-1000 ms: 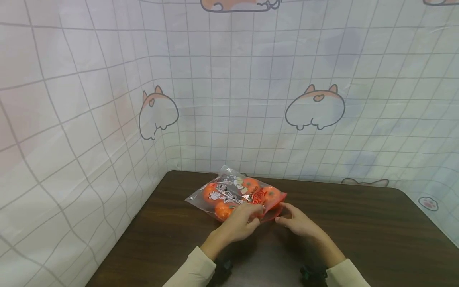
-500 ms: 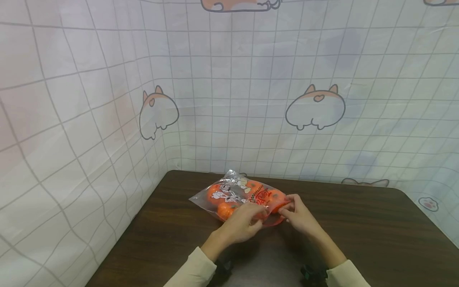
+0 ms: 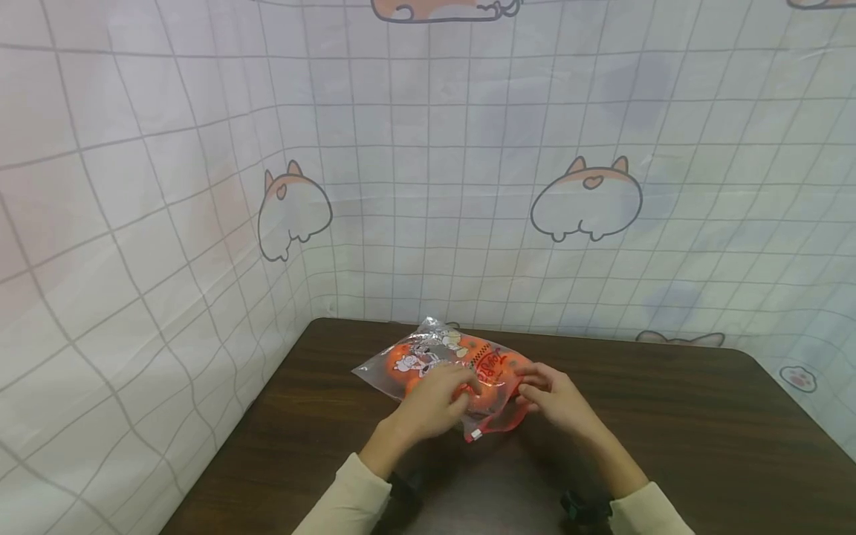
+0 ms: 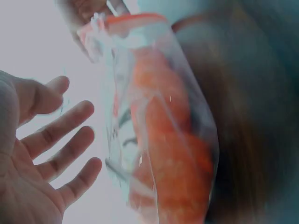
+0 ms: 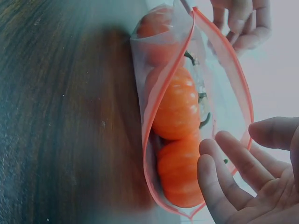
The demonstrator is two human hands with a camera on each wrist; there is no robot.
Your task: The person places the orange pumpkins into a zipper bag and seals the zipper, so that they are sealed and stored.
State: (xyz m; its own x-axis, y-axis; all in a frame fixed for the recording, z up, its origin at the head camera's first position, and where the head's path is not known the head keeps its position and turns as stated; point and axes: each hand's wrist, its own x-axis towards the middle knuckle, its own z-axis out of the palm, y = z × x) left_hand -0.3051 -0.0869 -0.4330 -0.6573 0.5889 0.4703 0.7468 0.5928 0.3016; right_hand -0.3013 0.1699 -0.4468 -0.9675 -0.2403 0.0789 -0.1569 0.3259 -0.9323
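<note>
A clear zip bag (image 3: 371, 374) with a red rim and cartoon print lies on the table, its mouth toward me and gaping. Several orange pumpkins (image 5: 177, 170) with dark green stems are inside. A white slider (image 3: 476, 433) shows at the rim's near corner. Above the bag is my left hand (image 3: 428, 405), its fingers spread and apart from the plastic in the left wrist view. At the mouth's right side, my right hand (image 3: 562, 401) pinches the upper rim (image 5: 240, 100), thumb outside and fingers at the opening.
The dark wooden table (image 3: 669, 423) extends right and left of the bag. A white grid-patterned cloth (image 3: 468, 245) with corgi drawings hangs along the back and left. Dark straps (image 3: 582, 509) show at the wrists.
My left hand has left the rim and shifted left over the bag, exposing the slider corner. My right hand has come up to the rim and taken hold. The mouth gapes wider.
</note>
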